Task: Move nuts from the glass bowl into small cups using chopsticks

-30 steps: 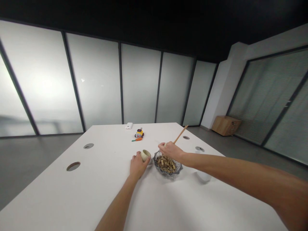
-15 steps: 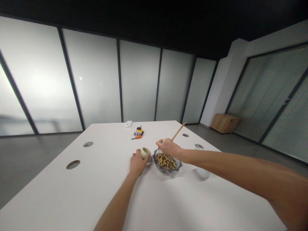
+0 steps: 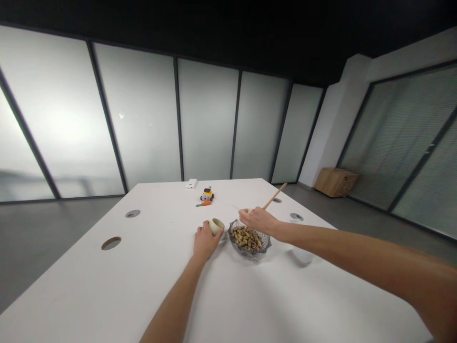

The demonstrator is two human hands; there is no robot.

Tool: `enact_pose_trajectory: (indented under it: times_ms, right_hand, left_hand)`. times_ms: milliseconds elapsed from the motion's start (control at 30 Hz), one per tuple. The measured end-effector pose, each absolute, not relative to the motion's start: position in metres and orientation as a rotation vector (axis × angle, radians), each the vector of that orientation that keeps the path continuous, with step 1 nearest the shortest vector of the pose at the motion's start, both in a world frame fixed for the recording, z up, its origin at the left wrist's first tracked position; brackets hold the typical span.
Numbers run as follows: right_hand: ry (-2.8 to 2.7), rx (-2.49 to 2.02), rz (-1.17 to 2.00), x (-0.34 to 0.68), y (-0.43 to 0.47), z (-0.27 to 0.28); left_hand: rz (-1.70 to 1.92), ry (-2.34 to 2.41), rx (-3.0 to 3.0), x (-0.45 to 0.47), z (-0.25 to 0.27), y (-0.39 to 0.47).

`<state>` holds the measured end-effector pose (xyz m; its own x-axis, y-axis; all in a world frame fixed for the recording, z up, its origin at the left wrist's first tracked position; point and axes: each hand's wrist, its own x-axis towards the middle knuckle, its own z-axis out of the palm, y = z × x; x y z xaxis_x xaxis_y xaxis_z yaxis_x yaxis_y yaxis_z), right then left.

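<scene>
My left hand (image 3: 206,242) is wrapped round a pale cream cup (image 3: 216,226), whose open mouth tilts toward the right. Just right of it stands a clear glass bowl (image 3: 264,247) with a jagged rim, filled with peanuts in their shells (image 3: 246,238). Over the far edge of that bowl, my right hand (image 3: 257,219) is closed on a thin wooden stick (image 3: 274,195), which slants up to the right out of the fist. The stick's other end is hidden by the fingers.
Farther back on the white table (image 3: 150,281) are an orange toy carrot (image 3: 204,203), a yellow toy vehicle (image 3: 207,194) and a white box-like device (image 3: 192,184). A whitish translucent dish (image 3: 303,256) lies partly behind my right forearm. Round holes (image 3: 111,243) pierce the tabletop.
My right hand has shifted slightly to the right with the wooden stick, whose tip now reaches farther right. My left hand stays on the cup.
</scene>
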<state>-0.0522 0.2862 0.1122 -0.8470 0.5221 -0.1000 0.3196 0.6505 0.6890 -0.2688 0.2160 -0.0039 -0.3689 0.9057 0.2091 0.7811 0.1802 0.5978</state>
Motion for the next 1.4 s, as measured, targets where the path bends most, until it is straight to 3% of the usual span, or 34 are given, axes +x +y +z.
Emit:
enact_pose_trajectory:
  times_ms: [667, 1067, 1267, 1400]
  right_hand:
    - [2.848, 1.67, 0.258, 0.035, 0.292, 0.162]
    - [2.891, 1.824, 0.16, 0.079, 0.25, 0.167]
    - [2.776, 1.969, 0.086, 0.096, 0.233, 0.164]
    - [2.91, 1.778, 0.09, 0.062, 0.21, 0.164]
  left_hand:
    - [1.157, 2.145, 1.632, -0.279, -0.017, 0.223]
    - [1.537, 1.79, 1.356, -0.297, -0.017, 0.219]
    - [1.494, 1.895, 1.338, -0.294, -0.013, 0.212]
    - [1.393, 1.983, 1.394, -0.308, -0.004, 0.184]
